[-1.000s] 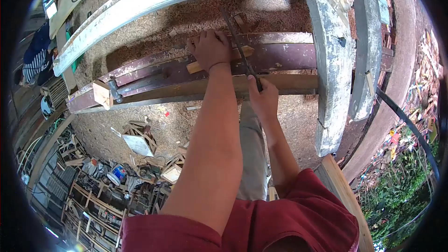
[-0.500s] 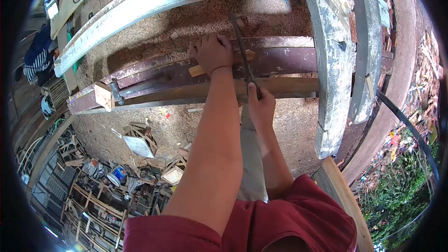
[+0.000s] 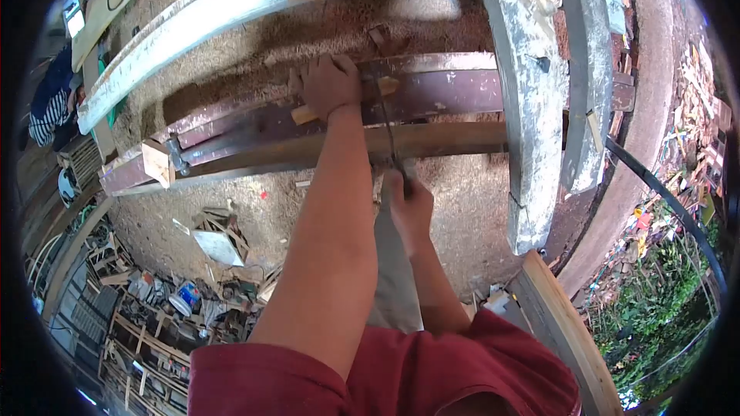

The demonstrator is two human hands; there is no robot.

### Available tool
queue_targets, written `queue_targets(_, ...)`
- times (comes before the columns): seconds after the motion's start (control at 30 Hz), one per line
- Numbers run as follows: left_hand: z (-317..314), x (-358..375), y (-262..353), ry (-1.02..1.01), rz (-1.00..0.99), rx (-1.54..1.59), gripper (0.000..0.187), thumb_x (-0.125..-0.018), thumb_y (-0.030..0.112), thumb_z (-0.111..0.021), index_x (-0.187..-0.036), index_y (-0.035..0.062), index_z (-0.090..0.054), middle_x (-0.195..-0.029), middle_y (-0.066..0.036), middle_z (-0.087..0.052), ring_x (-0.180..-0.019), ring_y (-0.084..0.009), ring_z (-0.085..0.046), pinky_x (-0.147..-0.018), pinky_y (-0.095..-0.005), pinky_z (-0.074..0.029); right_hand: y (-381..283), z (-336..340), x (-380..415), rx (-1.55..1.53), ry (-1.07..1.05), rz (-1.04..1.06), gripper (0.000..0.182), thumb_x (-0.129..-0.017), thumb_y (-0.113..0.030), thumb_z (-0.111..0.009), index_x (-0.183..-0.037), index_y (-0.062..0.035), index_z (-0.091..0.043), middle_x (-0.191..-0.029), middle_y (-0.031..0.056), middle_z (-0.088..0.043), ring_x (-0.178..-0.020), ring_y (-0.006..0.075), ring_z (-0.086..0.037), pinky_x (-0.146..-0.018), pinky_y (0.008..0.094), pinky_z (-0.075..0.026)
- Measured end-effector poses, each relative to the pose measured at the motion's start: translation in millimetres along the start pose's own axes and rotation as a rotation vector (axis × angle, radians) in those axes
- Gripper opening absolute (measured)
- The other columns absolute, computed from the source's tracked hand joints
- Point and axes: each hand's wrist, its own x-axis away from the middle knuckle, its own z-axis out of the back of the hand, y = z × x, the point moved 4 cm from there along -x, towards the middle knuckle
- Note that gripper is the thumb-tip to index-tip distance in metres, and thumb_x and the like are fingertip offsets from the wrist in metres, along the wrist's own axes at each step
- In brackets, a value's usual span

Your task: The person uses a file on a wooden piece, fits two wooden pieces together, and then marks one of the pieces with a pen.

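Note:
My left hand [image 3: 329,83] presses down on a small pale wood piece [image 3: 383,87] that lies on a dark reddish beam [image 3: 455,91]. My right hand [image 3: 408,202] grips the handle of a thin dark hand saw [image 3: 385,125], whose blade runs up across the beam and the wood piece right beside my left hand. A lighter brown beam [image 3: 447,139] runs just in front of the dark one. My arms come from a red shirt at the bottom.
Sawdust covers the floor around the beams. White-painted planks [image 3: 193,27] lie beyond, and two more [image 3: 524,108] cross on the right. A hammer [image 3: 176,156] and a wood block [image 3: 156,163] sit on the beam's left end. Below left are stacked wood pieces and tools.
My right hand has pulled the saw back toward me, so less blade reaches past the beam. My left hand has stayed on the wood piece.

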Motion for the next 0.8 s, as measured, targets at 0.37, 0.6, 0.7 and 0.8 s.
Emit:
queue_targets(0.37, 2, 10, -6, -0.010, -0.031, 0.038, 0.042, -0.102, 0.035, -0.049, -0.100, 0.0069, -0.080, -0.109, -0.016, -0.078, -0.111, -0.0338, -0.070, -0.122, -0.0548, -0.033, 76, 60, 58, -0.255, 0.053, -0.107, 0.037, -0.107, -0.023, -0.065, -0.079, -0.0007, -0.058, -0.067, -0.0023, -0.045, -0.066, 0.0076, -0.041, -0.057, 0.0324, -0.035)
queue_targets(0.6, 8, 12, -10, 0.009, -0.079, 0.187, 0.035, -0.101, 0.033, -0.052, -0.110, 0.0074, -0.075, -0.117, -0.015, -0.073, -0.117, -0.0362, -0.065, -0.116, -0.0540, -0.038, 41, 60, 17, -0.316, 0.095, 0.083, 0.031, -0.110, -0.019, -0.058, -0.083, -0.0043, -0.055, -0.071, -0.0043, -0.045, -0.068, 0.0059, -0.040, -0.059, 0.0293, -0.034)
queue_targets(0.7, 24, 17, -17, 0.099, -0.298, 0.460, 0.027, -0.098, 0.027, -0.060, -0.113, 0.0062, -0.070, -0.119, -0.015, -0.069, -0.119, -0.0361, -0.061, -0.114, -0.0550, -0.039, 28, 60, 8, -0.329, 0.056, 0.215, 0.025, -0.110, -0.018, -0.058, -0.089, -0.0043, -0.056, -0.073, -0.0031, -0.047, -0.069, 0.0062, -0.042, -0.060, 0.0291, -0.035)
queue_targets(0.8, 51, 48, -46, 0.023, -0.623, 0.575, 0.027, -0.094, 0.024, -0.070, -0.114, 0.0061, -0.065, -0.121, -0.014, -0.066, -0.119, -0.0347, -0.059, -0.116, -0.0548, -0.039, 14, 61, 3, -0.153, 0.031, 0.344, 0.022, -0.111, -0.018, -0.055, -0.095, -0.0029, -0.057, -0.076, -0.0012, -0.049, -0.070, 0.0076, -0.045, -0.062, 0.0292, -0.037)
